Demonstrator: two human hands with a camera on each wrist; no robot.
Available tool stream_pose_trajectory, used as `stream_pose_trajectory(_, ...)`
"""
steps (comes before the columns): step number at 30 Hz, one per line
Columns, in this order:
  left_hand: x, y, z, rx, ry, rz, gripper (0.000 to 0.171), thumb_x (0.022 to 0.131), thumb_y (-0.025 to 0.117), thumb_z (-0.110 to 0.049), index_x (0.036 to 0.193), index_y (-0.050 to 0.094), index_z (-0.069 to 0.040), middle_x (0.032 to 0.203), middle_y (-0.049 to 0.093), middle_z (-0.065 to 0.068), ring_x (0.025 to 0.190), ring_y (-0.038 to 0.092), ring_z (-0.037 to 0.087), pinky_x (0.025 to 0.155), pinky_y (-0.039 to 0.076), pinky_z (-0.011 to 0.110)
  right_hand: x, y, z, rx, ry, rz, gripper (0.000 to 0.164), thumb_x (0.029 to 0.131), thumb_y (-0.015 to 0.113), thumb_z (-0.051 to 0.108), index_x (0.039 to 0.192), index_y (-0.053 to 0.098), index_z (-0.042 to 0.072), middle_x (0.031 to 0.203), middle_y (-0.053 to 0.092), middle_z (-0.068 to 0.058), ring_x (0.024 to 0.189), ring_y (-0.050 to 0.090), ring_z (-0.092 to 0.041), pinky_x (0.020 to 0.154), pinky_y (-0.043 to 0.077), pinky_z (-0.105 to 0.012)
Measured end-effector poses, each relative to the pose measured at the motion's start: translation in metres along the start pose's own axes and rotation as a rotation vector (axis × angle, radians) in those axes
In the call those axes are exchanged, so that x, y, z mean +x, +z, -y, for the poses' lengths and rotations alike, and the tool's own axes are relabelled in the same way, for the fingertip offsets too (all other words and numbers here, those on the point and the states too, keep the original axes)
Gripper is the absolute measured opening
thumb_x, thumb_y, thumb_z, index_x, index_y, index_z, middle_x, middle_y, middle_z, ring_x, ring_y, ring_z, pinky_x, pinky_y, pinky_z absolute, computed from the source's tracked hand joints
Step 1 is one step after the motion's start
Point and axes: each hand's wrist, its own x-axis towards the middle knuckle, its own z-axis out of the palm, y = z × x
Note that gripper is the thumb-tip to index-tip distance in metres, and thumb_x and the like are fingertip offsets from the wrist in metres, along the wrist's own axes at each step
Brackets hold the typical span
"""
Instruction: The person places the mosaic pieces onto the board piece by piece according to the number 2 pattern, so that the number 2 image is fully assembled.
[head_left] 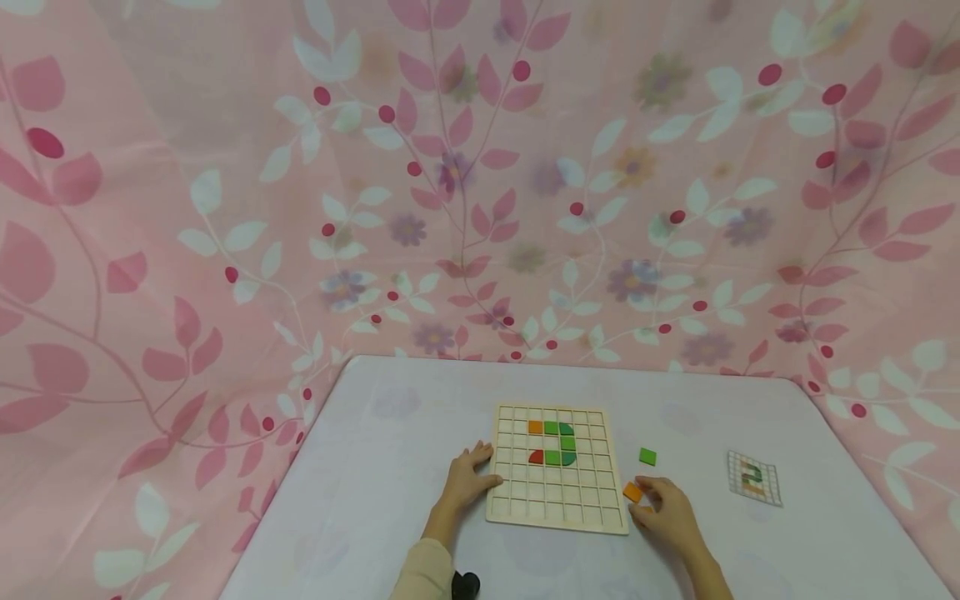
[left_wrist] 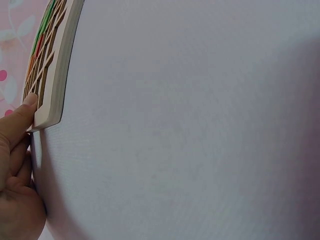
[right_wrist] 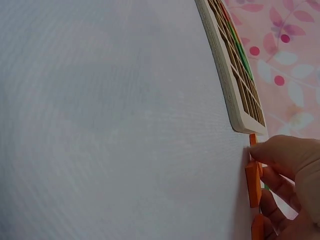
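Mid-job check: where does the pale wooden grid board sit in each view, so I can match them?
Head: pale wooden grid board below centre, slightly right.
Left wrist: board at upper left, seen nearly edge-on.
Right wrist: board at upper right, nearly edge-on.
Shared landmark: pink floral cloth backdrop, beyond the board in all three.

This is a little play corner around a table (head_left: 420, 392), but I cannot tell if it is in a home. A pink sheet (head_left: 525, 208) with leaves and flowers hangs on the far, left and right sides. A pale cloth (head_left: 330, 517) covers the table, and a wooden board (head_left: 557, 492) with bright pieces (head_left: 567, 443) lies on it.
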Motion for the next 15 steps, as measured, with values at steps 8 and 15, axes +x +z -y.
stream_pose_trajectory(8, 0.0, 0.0, -0.001, 0.002, -0.009, -0.001, 0.059, 0.071, 0.079, -0.005, 0.121, 0.054, 0.015, 0.129, 0.052, 0.028, 0.129, 0.039, 0.043, 0.111, 0.018, 0.057, 0.0, 0.002, 0.003, 0.015, 0.047, -0.022, 0.043, 0.07, 0.068, 0.0, 0.111, 0.061, -0.009, 0.103, 0.065, -0.02, 0.09, 0.059, -0.03, 0.081, 0.051, -0.043)
stream_pose_trajectory(15, 0.0, 0.0, -0.001, 0.005, -0.025, -0.002, 0.059, 0.072, 0.079, -0.007, 0.122, 0.054, 0.014, 0.13, 0.051, 0.027, 0.129, 0.039, 0.042, 0.111, 0.017, 0.057, 0.011, -0.005, -0.007, 0.042, -0.007, -0.085, 0.037, 0.078, 0.068, 0.003, 0.111, 0.06, -0.01, 0.101, 0.062, -0.023, 0.088, 0.06, -0.035, 0.075, 0.053, -0.044)
